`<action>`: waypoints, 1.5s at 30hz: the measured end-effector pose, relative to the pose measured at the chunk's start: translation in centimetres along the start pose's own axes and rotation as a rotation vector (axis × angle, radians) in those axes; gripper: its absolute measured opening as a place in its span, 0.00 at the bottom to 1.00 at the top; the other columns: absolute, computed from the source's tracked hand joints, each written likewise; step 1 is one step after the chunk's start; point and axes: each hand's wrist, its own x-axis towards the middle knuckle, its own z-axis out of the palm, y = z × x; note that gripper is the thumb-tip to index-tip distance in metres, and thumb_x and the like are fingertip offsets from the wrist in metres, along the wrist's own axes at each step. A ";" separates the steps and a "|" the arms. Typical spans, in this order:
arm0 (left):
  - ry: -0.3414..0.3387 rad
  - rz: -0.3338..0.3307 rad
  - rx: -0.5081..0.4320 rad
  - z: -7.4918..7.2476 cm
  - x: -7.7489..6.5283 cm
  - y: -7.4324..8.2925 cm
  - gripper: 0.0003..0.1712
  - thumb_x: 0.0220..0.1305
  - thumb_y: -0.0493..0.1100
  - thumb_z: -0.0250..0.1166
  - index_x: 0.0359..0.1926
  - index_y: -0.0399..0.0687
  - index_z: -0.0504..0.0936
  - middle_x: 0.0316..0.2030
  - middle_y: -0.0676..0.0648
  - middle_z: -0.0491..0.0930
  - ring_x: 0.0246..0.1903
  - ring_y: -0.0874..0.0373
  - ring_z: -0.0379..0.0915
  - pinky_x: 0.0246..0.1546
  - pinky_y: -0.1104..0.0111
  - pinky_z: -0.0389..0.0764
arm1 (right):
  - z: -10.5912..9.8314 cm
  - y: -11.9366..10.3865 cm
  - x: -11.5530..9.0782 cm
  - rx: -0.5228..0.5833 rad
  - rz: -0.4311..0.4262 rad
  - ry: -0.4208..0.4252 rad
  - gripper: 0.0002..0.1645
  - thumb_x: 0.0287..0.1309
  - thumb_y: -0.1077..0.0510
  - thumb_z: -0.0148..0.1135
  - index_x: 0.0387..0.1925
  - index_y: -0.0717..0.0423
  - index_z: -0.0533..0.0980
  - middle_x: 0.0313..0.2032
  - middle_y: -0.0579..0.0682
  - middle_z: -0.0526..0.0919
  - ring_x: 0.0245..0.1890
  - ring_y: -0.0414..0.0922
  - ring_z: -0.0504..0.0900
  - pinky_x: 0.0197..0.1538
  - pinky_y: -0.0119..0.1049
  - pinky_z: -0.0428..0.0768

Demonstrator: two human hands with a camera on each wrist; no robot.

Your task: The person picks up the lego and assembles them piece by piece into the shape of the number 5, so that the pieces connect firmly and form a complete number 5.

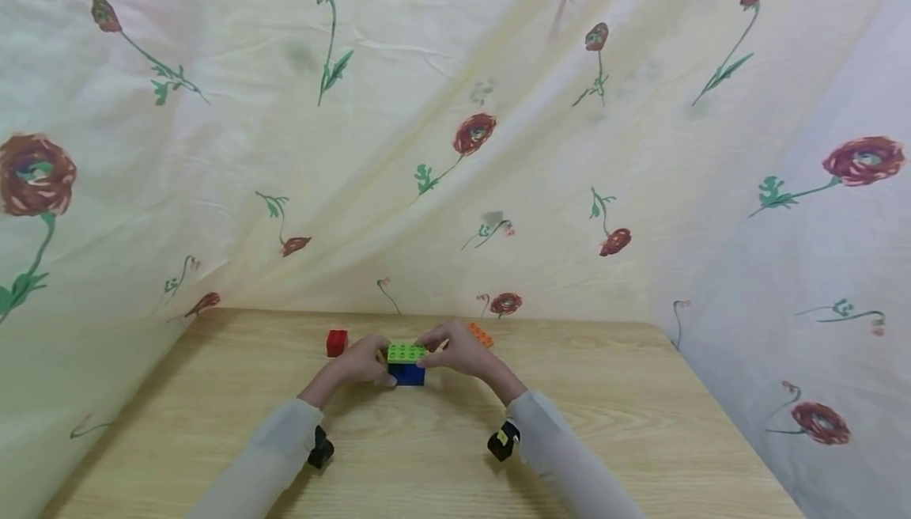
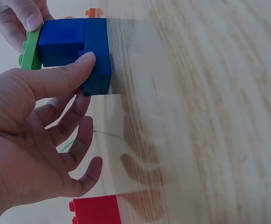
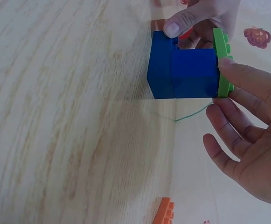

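A small stack of toy building bricks stands on the wooden table between the two hands. At its base lies a long dark blue brick (image 3: 161,65), with a shorter blue brick (image 3: 195,74) on its right part. Thin and studded, a light green brick (image 1: 406,353) caps the shorter one and juts out leftward over the lower brick. My left hand (image 1: 361,359) pinches the left end of the bottom brick between thumb and index finger, the other fingers loosely curled. My right hand (image 1: 461,349) pinches the right end of the green brick with thumb and fingers.
A red brick (image 1: 337,342) sits on the table beyond the left hand. Behind the right hand lies a thin orange brick (image 1: 481,335), partly hidden in the head view. A flower-patterned cloth (image 1: 398,147) hangs along the back and sides of the table (image 1: 420,456).
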 end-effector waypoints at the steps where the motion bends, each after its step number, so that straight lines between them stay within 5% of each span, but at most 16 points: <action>1: -0.001 0.001 0.002 0.0 0.0 0.0 0.23 0.52 0.33 0.78 0.50 0.37 0.83 0.44 0.44 0.82 0.43 0.51 0.74 0.50 0.54 0.77 | 0.0 0.0 0.0 0.000 0.000 0.001 0.19 0.58 0.58 0.74 0.51 0.59 0.85 0.46 0.54 0.88 0.45 0.48 0.84 0.48 0.37 0.81; 22: -0.007 0.003 -0.040 -0.1 0.3 -0.2 0.22 0.52 0.32 0.78 0.49 0.39 0.84 0.43 0.45 0.81 0.41 0.52 0.73 0.42 0.62 0.77 | -0.2 -0.4 0.4 0.003 0.031 0.004 0.17 0.55 0.59 0.76 0.47 0.58 0.87 0.38 0.50 0.85 0.40 0.41 0.80 0.41 0.32 0.78; 45: 0.011 -0.016 -0.018 0.0 0.2 0.0 0.22 0.52 0.33 0.78 0.49 0.37 0.83 0.43 0.44 0.81 0.42 0.51 0.73 0.44 0.60 0.78 | -0.3 -0.5 0.6 -0.011 0.015 -0.026 0.16 0.56 0.59 0.76 0.46 0.57 0.88 0.36 0.50 0.85 0.37 0.39 0.78 0.41 0.30 0.74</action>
